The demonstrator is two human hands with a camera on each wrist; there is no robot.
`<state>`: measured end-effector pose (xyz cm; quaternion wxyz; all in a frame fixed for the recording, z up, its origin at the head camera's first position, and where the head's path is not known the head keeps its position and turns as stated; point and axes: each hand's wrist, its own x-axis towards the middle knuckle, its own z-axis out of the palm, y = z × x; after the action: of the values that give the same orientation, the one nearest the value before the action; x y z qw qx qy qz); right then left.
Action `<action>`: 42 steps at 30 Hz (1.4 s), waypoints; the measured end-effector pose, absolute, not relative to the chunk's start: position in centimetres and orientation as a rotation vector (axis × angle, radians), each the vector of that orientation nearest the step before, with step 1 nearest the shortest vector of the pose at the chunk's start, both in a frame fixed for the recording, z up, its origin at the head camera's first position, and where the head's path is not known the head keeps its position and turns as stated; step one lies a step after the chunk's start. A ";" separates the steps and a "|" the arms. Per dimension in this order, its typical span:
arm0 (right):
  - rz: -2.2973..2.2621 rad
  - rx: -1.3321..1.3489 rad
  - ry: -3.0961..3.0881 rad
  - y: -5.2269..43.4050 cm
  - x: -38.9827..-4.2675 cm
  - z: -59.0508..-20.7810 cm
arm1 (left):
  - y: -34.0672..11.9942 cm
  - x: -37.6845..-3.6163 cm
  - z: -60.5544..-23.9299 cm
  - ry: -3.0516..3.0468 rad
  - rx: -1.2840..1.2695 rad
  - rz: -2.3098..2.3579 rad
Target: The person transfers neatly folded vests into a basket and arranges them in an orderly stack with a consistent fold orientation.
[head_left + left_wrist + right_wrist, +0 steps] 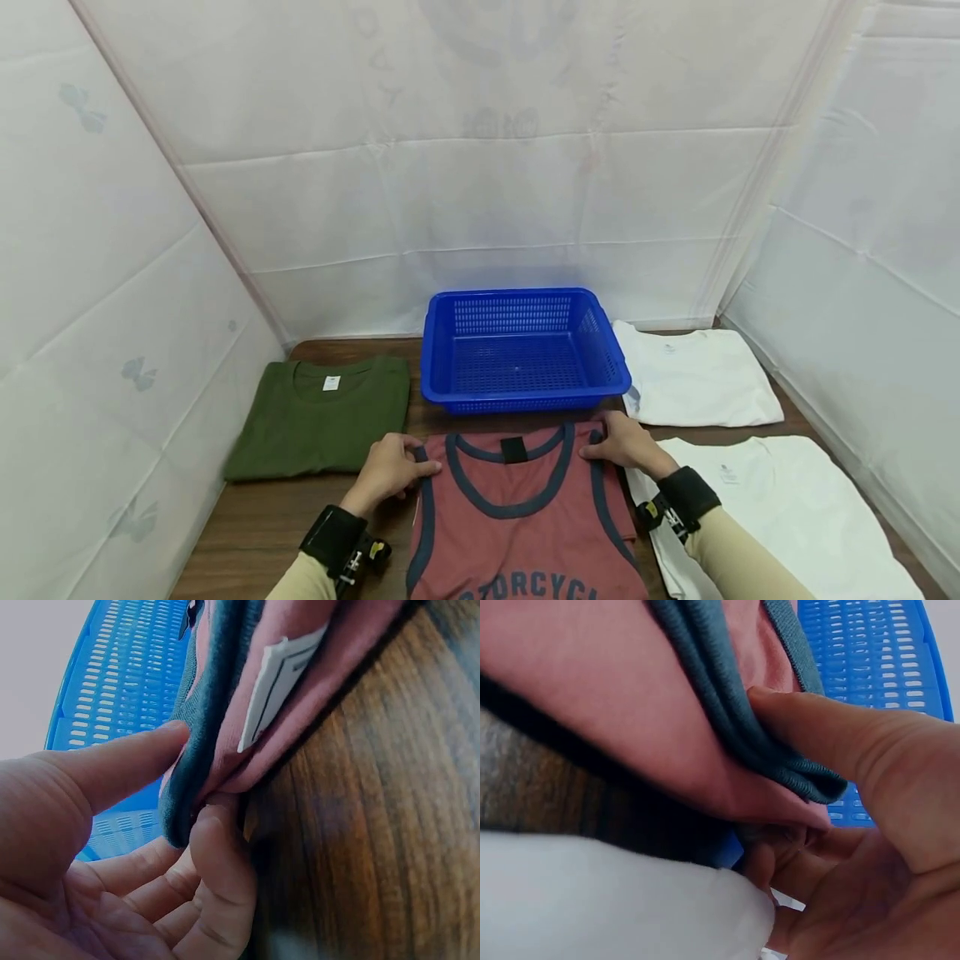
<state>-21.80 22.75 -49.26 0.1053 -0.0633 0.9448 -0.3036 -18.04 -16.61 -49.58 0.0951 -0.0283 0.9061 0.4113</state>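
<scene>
Fingers of the left hand curl under the left shoulder strap of the red tank top, with the thumb on top pinching the dark trim. The right hand does the same at the right strap: its thumb presses on the trim and its fingers tuck beneath the fabric. The tank top lies folded on the wooden table directly before the person, its neckline pointing away. Just beyond it stands a blue basket. A folded green shirt lies to the left, a folded white shirt to the right of the basket, and another white shirt beside the tank top, under the right forearm.
</scene>
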 end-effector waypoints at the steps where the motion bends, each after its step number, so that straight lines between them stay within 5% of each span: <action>1: -0.905 -0.189 2.775 22.7 -21.8 -49.3 | -16.6 -18.1 -49.6 2.688 -0.084 1.219; 21: -1.037 -0.531 2.652 23.2 -22.2 -48.6 | -16.9 -18.1 -49.6 2.613 -0.004 1.357; 42: -1.013 -0.963 2.685 25.2 -21.5 -48.1 | -18.9 -17.8 -49.4 2.495 0.412 1.578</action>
<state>-21.48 25.22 -48.13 0.0571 -0.3176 0.8855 -0.3342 -17.80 -18.88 -49.40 0.0803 0.1378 0.8344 0.5275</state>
